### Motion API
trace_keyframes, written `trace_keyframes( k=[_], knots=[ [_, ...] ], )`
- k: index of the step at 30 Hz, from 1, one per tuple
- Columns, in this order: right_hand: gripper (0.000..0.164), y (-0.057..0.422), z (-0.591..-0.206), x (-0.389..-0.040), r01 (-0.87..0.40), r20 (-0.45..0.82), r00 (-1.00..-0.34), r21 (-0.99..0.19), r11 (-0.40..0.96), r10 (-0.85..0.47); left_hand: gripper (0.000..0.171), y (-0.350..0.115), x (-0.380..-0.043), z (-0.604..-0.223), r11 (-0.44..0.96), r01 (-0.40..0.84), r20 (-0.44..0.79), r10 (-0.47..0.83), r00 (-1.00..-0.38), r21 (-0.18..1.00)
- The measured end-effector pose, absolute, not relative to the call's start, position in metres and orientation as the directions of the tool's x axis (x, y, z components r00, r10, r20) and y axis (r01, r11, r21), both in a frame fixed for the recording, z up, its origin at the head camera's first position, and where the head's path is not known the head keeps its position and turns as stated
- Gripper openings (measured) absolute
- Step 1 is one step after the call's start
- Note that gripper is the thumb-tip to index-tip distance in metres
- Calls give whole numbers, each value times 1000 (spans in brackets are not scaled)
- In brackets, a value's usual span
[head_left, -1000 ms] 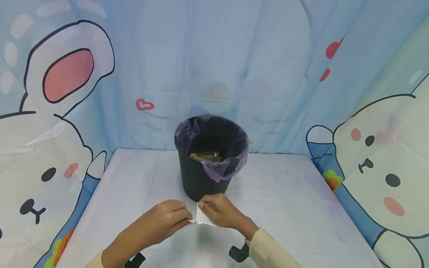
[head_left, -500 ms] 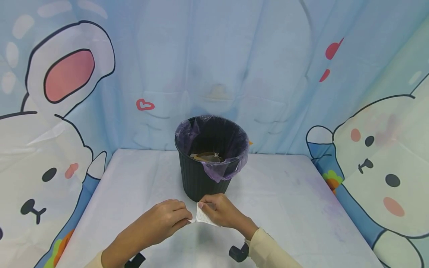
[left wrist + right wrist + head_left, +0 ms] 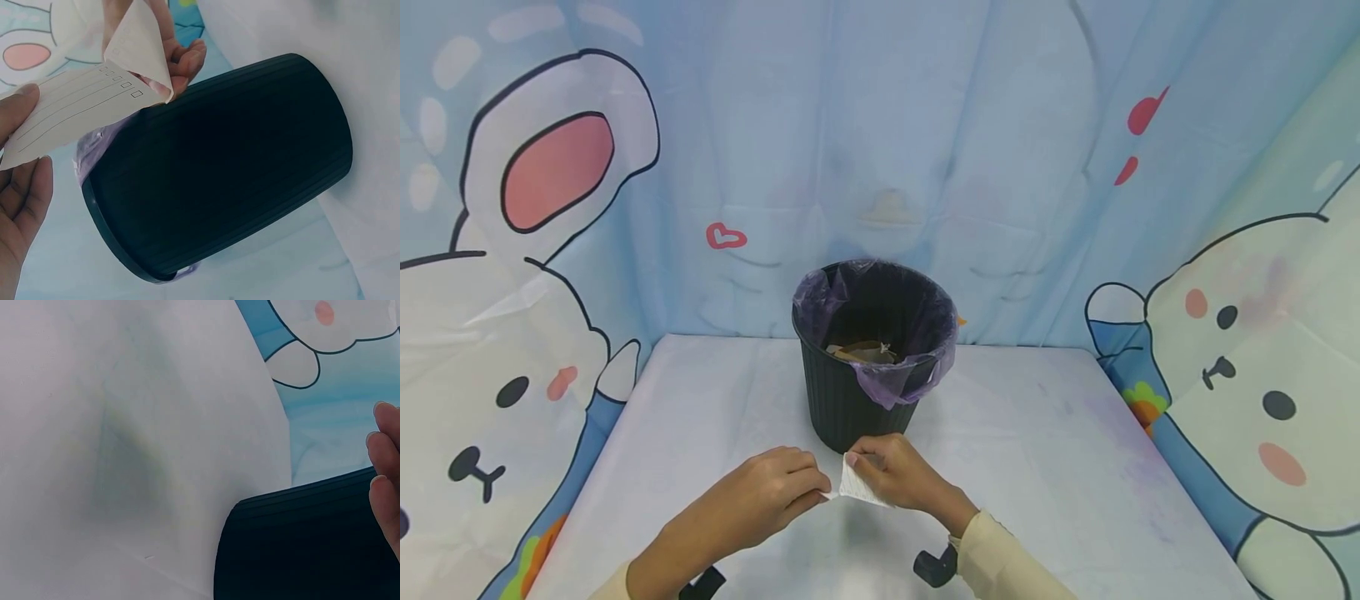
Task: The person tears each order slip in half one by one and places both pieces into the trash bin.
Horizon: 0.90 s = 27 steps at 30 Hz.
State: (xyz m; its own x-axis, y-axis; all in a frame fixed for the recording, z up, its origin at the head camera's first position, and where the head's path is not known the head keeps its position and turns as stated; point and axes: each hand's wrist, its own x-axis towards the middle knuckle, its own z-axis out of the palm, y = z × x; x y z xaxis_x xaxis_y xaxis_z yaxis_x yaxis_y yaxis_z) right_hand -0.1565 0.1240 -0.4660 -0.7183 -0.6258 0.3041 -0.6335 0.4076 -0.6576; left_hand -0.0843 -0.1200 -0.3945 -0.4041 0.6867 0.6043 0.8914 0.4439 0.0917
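Between both hands is a small white sheet of paper, printed with lines and a row of little boxes. My left hand pinches one end of it between thumb and fingers. The other end is bent over, and my right hand grips it. In the left wrist view my left thumb lies on the printed face, with the right hand partly behind the folded part. Only some fingers of the right hand appear in the right wrist view, and the paper is out of sight there.
Just beyond the hands stands a black ribbed trash bin with a purple bag over its rim and some scraps inside. A white cloth covers the table. A curtain with cartoon rabbits hangs behind.
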Motion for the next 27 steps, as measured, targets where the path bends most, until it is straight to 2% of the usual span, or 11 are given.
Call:
trace_keyframes(
  k=[27],
  knots=[
    [15, 125, -468, -155, -614, 285, -730, -673, 412, -622, 20, -120, -83, -394, 454, 887, 614, 677, -407, 88]
  ],
)
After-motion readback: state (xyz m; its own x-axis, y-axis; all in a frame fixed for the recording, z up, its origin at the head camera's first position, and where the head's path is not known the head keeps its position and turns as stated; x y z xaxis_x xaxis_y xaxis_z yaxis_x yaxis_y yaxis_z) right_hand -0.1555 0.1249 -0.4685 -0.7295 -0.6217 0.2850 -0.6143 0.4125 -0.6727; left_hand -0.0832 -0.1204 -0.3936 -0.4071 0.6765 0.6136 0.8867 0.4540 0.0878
